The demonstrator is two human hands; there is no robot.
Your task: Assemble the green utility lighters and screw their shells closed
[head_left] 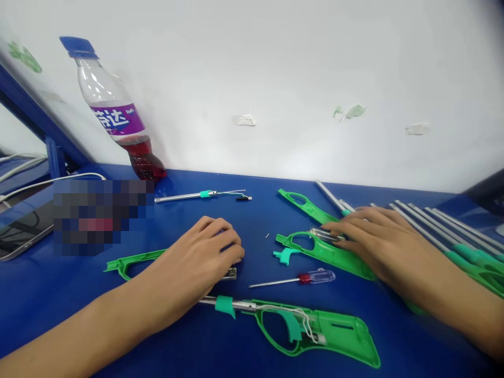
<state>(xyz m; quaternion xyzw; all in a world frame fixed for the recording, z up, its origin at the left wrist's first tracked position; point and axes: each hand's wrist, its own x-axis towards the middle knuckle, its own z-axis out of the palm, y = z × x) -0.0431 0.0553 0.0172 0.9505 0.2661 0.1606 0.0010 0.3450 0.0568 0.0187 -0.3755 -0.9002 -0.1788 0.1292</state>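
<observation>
My left hand (208, 257) is closed, fingers curled down over a small metallic part (230, 273), with a green shell half (136, 258) partly under the wrist. Its grip on that part is unclear. My right hand (370, 231) has its fingertips round a small silvery part (326, 235), above a green shell half (331, 255). Another green half (309, 207) lies just behind. Below, an open green handle (338, 333) holds white wires, a teal trigger (292, 325) and a metal tube (244, 305). A small teal piece (286, 255) lies between the hands.
A screwdriver (311, 276) and a tiny screw (267, 235) lie mid-table. A wired metal tube (181, 197) is behind my left hand. A tilted drink bottle (118, 121) stands back left, near a tablet (27, 231). Several metal tubes (425, 226) with green handles lie at right.
</observation>
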